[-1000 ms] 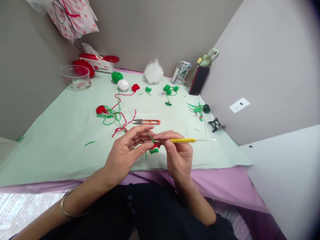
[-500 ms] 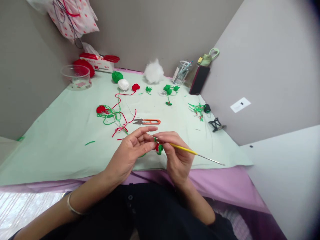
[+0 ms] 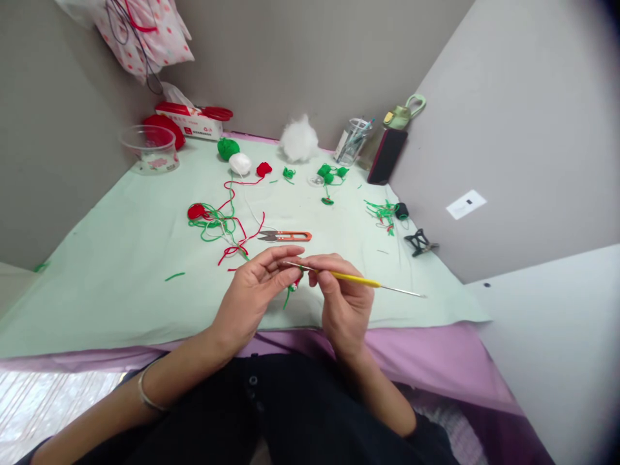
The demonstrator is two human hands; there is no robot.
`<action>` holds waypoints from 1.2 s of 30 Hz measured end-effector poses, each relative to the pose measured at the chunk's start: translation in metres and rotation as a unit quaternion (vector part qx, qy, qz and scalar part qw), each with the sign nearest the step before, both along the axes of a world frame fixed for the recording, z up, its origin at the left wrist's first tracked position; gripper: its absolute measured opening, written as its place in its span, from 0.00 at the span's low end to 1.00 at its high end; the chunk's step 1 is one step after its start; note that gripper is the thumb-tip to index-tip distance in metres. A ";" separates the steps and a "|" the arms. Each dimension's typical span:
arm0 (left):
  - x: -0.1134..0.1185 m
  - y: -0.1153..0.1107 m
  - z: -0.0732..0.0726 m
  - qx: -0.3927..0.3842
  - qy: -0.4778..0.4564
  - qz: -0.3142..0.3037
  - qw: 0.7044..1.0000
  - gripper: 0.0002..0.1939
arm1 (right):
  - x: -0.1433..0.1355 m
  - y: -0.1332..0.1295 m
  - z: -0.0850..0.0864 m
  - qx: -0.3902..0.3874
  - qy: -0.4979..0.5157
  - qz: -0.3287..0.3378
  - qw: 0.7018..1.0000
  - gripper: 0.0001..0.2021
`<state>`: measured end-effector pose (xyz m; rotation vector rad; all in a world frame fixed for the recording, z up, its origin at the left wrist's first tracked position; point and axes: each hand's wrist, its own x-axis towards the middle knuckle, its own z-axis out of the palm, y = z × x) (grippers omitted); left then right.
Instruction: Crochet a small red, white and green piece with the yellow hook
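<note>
Soft even light, faint shadows, slight blur, wide-angle stretching, darkened right edge

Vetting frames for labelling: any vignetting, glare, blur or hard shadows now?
Head view: upper right corner falls to near black; striped patch at lower left very bright; hook legible, but yarn piece too small and soft to show stitches. Same head view: cloth softly lit, no hard shadows.

Crochet hook (image 3: 356, 279): bright metal shaft, smooth grip — plastic by appearance. Crocheted piece (image 3: 294, 286): matt yarn, textured. Thread snips (image 3: 285, 236): grey metal blades. Table cover (image 3: 121, 258): matt cloth, lightly creased. Tub (image 3: 155, 161): clear plastic — glossy. Stuffing (image 3: 299, 139): fluffy fibre, uneven surface.
</note>
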<state>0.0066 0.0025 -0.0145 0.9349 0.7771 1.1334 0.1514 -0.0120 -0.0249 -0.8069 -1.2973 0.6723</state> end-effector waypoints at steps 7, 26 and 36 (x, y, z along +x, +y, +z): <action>0.002 0.000 0.006 -0.093 -0.074 -0.018 0.993 0.23 | 0.000 -0.001 0.001 -0.014 -0.009 -0.030 0.999 0.07; -0.005 -0.002 -0.011 0.159 0.166 0.041 0.972 0.10 | 0.003 0.001 -0.002 -0.055 0.084 0.027 0.995 0.06; -0.003 -0.003 0.000 0.188 0.175 -0.012 0.966 0.15 | 0.006 0.003 -0.006 -0.068 0.088 0.030 0.993 0.06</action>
